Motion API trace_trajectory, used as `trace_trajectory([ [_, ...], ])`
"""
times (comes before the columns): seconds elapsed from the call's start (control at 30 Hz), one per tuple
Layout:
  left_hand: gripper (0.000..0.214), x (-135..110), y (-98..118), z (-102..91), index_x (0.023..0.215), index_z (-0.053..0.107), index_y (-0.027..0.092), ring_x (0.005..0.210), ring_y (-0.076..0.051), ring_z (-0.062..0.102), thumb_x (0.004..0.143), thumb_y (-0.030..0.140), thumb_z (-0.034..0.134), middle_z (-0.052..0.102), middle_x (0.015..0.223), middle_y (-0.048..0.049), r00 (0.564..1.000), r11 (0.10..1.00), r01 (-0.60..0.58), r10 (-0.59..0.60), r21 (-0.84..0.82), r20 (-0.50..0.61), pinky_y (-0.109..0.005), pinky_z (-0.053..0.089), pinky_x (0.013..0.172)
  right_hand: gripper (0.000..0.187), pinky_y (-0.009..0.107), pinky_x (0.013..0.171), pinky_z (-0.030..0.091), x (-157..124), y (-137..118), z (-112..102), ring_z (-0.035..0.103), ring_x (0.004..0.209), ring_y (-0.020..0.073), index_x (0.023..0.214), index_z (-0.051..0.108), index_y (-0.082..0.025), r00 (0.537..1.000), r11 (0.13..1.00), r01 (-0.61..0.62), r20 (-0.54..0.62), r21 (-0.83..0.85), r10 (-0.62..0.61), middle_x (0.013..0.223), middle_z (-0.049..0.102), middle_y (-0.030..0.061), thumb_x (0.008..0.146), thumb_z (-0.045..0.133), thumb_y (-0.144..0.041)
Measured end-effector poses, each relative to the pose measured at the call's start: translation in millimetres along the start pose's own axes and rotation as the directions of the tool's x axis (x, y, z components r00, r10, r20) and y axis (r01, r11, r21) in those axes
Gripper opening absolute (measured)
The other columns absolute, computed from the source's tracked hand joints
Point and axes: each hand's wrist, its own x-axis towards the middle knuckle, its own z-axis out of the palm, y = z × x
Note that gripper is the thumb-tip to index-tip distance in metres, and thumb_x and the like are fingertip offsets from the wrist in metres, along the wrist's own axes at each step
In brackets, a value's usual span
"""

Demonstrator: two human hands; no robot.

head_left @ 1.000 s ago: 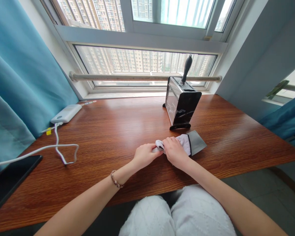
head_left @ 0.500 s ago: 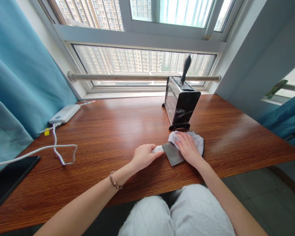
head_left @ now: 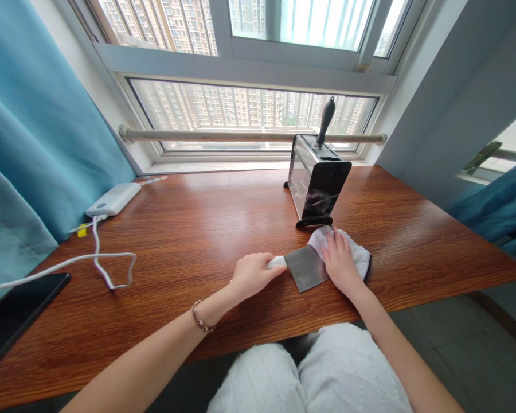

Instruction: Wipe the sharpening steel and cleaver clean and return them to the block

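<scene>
My left hand [head_left: 254, 275] is closed around the white handle of a kitchen cleaver [head_left: 307, 269]. Its wide grey blade lies flat, low over the table, pointing right. My right hand [head_left: 341, 264] presses a pale grey-white cloth [head_left: 360, 253] onto the far end of the blade, fingers stretched over the fabric. Cloth and hand hide that end of the blade. Just beyond the cloth stands a black and silver knife block [head_left: 312, 178] with one dark-handled tool [head_left: 327, 119] upright in it.
The wooden table [head_left: 198, 223] reaches to the window sill. On its left lie a white power bank [head_left: 114, 199], a looped white cable [head_left: 112, 256] and a dark flat device [head_left: 19, 315]. A blue curtain [head_left: 34, 126] hangs at the left edge.
My right hand has slid to the right along the blade with the cloth, uncovering more of the metal. My left hand and the cleaver have stayed almost in place.
</scene>
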Motion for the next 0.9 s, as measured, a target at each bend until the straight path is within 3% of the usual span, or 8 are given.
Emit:
trace_trajectory([
  [0.07,0.043,1,0,-0.6,0.074,0.061,0.024,0.068,-0.017,0.054,0.072,0.059,0.038,0.062,0.074,-0.0004,1.0,1.0,0.007,-0.007,-0.015,0.002,-0.023,0.025,0.053,0.049,0.048,0.099,0.023,-2,-18,-9,0.016,0.126,0.029,0.129,0.03,-0.006,0.988,0.993,0.117,0.102,0.027,-0.119,0.137,0.02,0.0154,0.085,0.029,-0.028],
  [0.17,0.041,2,-1,-1.4,0.073,0.061,0.023,0.066,-0.016,0.054,0.071,0.058,0.04,0.062,0.073,-0.0008,0.999,0.998,0.029,-0.028,-0.055,0.021,-0.022,0.027,0.053,0.051,0.042,0.103,0.021,-4,-42,-24,0.013,0.128,0.0238,0.132,0.025,-0.013,0.899,0.939,0.326,0.27,0.111,-0.344,0.14,0.017,0.0072,0.085,0.032,-0.032],
  [0.23,0.038,3,-2,-1.2,0.072,0.06,0.022,0.063,-0.015,0.053,0.071,0.054,0.042,0.061,0.071,-0.001,0.998,0.996,0.046,-0.043,-0.079,0.043,-0.021,0.028,0.052,0.052,0.04,0.104,0.019,-3,-51,-33,0.012,0.129,0.0212,0.133,0.021,-0.016,0.854,0.912,0.384,0.321,0.143,-0.41,0.14,0.016,0.0033,0.085,0.032,-0.034],
  [0.3,0.037,5,-3,-0.4,0.071,0.06,0.021,0.061,-0.014,0.053,0.07,0.053,0.043,0.061,0.07,-0.0011,0.996,0.993,0.061,-0.055,-0.103,0.065,-0.021,0.029,0.052,0.054,0.04,0.104,0.019,-2,-54,-40,0.012,0.129,0.0208,0.134,0.019,-0.018,0.849,0.914,0.381,0.338,0.142,-0.407,0.14,0.016,0.0018,0.085,0.032,-0.036],
  [0.47,0.05,7,-5,1.2,0.074,0.061,0.019,0.057,-0.013,0.053,0.069,0.062,0.037,0.06,0.067,-0.0022,0.992,0.981,0.083,-0.065,-0.175,0.108,-0.02,0.031,0.05,0.055,0.043,0.101,0.022,-1,-40,-37,0.015,0.128,0.0235,0.133,0.022,-0.016,0.909,0.962,0.263,0.316,0.073,-0.272,0.139,0.021,0.0037,0.085,0.032,-0.039],
  [0.67,0.05,5,-3,-0.8,0.073,0.061,0.018,0.056,-0.014,0.053,0.069,0.062,0.038,0.061,0.065,-0.0019,0.99,0.971,0.099,-0.074,-0.216,0.119,-0.021,0.032,0.051,0.053,0.046,0.099,0.024,0,-3,-18,0.021,0.125,0.0261,0.131,0.029,-0.014,0.988,0.997,0.072,0.136,0.028,-0.076,0.136,0.028,0.008,0.084,0.034,-0.039],
  [0.8,0.049,6,-4,-0.7,0.071,0.061,0.019,0.056,-0.014,0.054,0.069,0.062,0.038,0.06,0.063,-0.0004,0.989,0.965,0.099,-0.069,-0.243,0.128,-0.022,0.033,0.052,0.044,0.042,0.099,0.026,1,15,-16,0.032,0.12,0.0233,0.122,0.044,-0.014,0.996,0.973,-0.076,-0.031,0.217,0.085,0.129,0.039,0.0099,0.082,0.038,-0.033],
  [0.9,0.048,6,-5,0.2,0.071,0.06,0.02,0.055,-0.014,0.054,0.069,0.062,0.038,0.059,0.06,0.0006,0.987,0.955,0.106,-0.067,-0.277,0.145,-0.022,0.034,0.052,0.034,0.038,0.092,0.035,0,24,-20,0.049,0.103,0.0219,0.108,0.056,-0.017,0.941,0.848,-0.248,-0.093,0.469,0.327,0.11,0.057,0.0081,0.078,0.045,-0.031],
])
